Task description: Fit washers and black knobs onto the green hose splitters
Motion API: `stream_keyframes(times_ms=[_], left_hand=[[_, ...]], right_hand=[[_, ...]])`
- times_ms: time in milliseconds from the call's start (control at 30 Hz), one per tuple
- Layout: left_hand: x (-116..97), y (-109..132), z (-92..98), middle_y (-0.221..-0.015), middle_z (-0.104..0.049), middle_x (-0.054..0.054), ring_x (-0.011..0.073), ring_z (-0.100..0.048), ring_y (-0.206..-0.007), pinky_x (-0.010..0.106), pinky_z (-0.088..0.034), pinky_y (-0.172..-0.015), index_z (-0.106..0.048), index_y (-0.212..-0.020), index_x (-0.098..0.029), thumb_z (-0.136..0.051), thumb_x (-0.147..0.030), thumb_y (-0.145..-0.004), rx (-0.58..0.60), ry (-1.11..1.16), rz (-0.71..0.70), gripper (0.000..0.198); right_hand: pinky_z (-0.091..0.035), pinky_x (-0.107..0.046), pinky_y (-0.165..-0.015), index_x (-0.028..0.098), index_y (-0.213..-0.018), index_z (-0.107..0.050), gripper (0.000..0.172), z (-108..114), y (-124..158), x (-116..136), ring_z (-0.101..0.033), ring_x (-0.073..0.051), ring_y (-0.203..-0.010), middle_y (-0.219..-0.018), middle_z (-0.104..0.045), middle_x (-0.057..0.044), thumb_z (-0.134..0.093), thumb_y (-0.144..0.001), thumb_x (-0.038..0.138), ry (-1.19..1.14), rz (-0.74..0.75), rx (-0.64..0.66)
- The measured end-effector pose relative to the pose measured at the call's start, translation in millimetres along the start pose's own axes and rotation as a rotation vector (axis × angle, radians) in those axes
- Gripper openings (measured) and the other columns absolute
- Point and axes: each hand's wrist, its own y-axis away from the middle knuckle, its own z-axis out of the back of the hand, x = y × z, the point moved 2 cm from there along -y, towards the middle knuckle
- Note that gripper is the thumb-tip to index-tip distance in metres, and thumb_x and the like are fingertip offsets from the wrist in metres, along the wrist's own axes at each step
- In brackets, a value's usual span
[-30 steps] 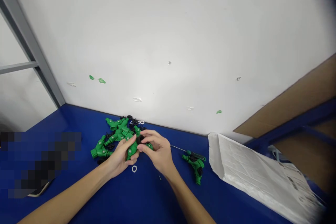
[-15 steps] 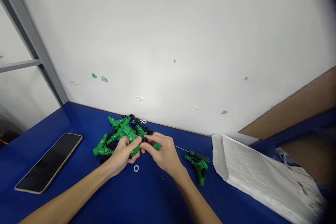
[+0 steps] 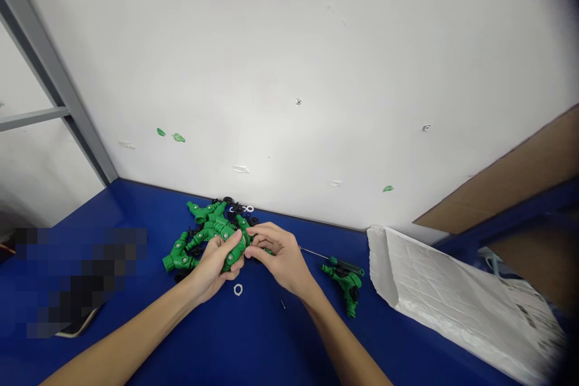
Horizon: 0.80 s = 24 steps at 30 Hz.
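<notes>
Green hose splitter (image 3: 231, 257), bag print (image 3: 529, 307) illegible

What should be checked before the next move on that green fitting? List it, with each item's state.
1. Grip: ok. The left hand and right hand both close around the green plastic fitting.
2. Fitting's joints: cannot tell, fingers cover them.
3. White washer: ok, lies flat on the blue bench just below the hands.
4. Small metal pin: not ok, lies loose on the bench, apart from the other parts.
5. Screwdriver: ok, lies within reach, right of the right hand, against another green fitting.
</notes>
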Motion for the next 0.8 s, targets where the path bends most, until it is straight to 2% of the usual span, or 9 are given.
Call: stream_keyframes(times_ms=[67,200,267,433,667,800], left_hand=[[2,0,-0.6,-0.063,-0.057,0.002,0.0013,-0.034,-0.040,0.014,-0.014,-0.034,-0.056,-0.069,-0.011,-0.066,-0.052,-0.079,0.005,0.006,0.010,0.043],[11,2,-5.0,-0.065,-0.060,0.002,0.0021,-0.038,-0.040,0.012,-0.017,-0.032,-0.056,-0.073,-0.012,-0.066,-0.049,-0.080,0.008,0.085,0.092,0.039],[16,3,-7.1,-0.066,-0.060,0.001,0.0039,-0.044,-0.042,0.011,-0.020,-0.030,-0.057,-0.078,-0.014,-0.068,-0.047,-0.080,0.002,0.184,0.161,0.035],[15,3,-6.0,-0.063,-0.057,-0.003,0.0044,-0.049,-0.044,0.010,-0.026,-0.028,-0.057,-0.079,-0.014,-0.068,-0.038,-0.082,-0.019,0.389,0.180,0.027],[9,2,-4.8,-0.067,-0.059,-0.001,0.0038,-0.049,-0.043,0.009,-0.026,-0.028,-0.058,-0.085,-0.014,-0.063,-0.038,-0.086,-0.005,0.377,0.179,0.024],[10,4,-5.5,-0.063,-0.056,-0.002,0.0044,-0.048,-0.043,0.009,-0.025,-0.028,-0.057,-0.081,-0.015,-0.066,-0.040,-0.083,0.008,0.356,0.196,0.027]], right_hand=[[-0.056,-0.025,-0.063,0.019,-0.093,-0.072,0.021,1,-3,-2,-0.061,-0.012,-0.069,-0.089,-0.060,-0.003,-0.077,-0.074,0.026,-0.074,0.021,-0.090],[-0.056,-0.024,-0.064,0.020,-0.085,-0.070,0.011,-2,-2,3,-0.061,-0.012,-0.072,-0.090,-0.060,-0.003,-0.075,-0.076,0.020,-0.087,0.161,-0.365],[-0.057,-0.025,-0.065,0.020,-0.084,-0.070,0.006,-10,2,4,-0.062,-0.013,-0.076,-0.094,-0.059,-0.004,-0.072,-0.078,0.019,-0.027,0.211,-0.412],[-0.059,-0.030,-0.075,0.022,-0.089,-0.073,0.010,-21,9,-2,-0.065,-0.017,-0.087,-0.102,-0.060,-0.007,-0.070,-0.080,0.018,0.081,0.192,-0.266],[-0.055,-0.038,-0.091,0.026,-0.097,-0.076,0.018,-4,4,16,-0.064,-0.021,-0.104,-0.113,-0.067,-0.007,-0.062,-0.088,0.021,0.102,0.127,0.022],[-0.051,-0.037,-0.094,0.025,-0.091,-0.077,0.015,1,3,24,-0.063,-0.023,-0.110,-0.121,-0.065,-0.007,-0.063,-0.088,0.022,0.177,0.066,0.152]])
